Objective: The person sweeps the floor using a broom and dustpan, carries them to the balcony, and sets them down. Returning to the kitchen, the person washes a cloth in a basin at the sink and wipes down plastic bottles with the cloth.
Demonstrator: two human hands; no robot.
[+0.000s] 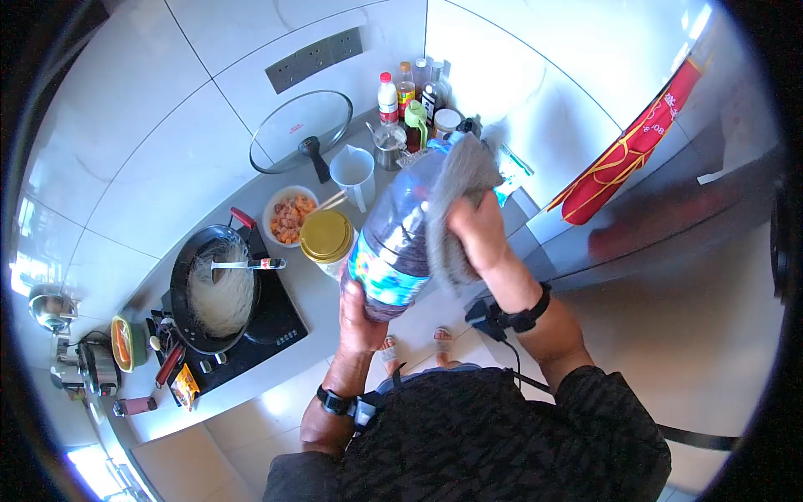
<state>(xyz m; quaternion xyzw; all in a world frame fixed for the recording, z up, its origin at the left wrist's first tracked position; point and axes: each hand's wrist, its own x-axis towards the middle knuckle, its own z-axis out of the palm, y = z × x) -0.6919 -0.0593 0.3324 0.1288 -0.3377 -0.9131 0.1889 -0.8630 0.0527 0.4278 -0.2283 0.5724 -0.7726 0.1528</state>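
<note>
A large clear plastic bottle (399,230) with a blue label and dark contents is held up tilted in front of me. My left hand (361,316) is closed around its lower end. In my right hand (478,227) is a grey cloth (456,188), pressed along the bottle's right side and up near its top. Just left of the bottle, a jar with a gold lid (327,236) stands on the counter. Beside that jar are a bowl of cut-up orange and pinkish food (290,219) with chopsticks and a white measuring jug (353,173).
A wok (219,294) with whitish noodle-like food and a spatula sits on the black cooktop (280,314) at left. A glass lid (301,125) leans on the wall. Several seasoning bottles (406,88) crowd the corner. Something red and wrapped (623,155) hangs at right.
</note>
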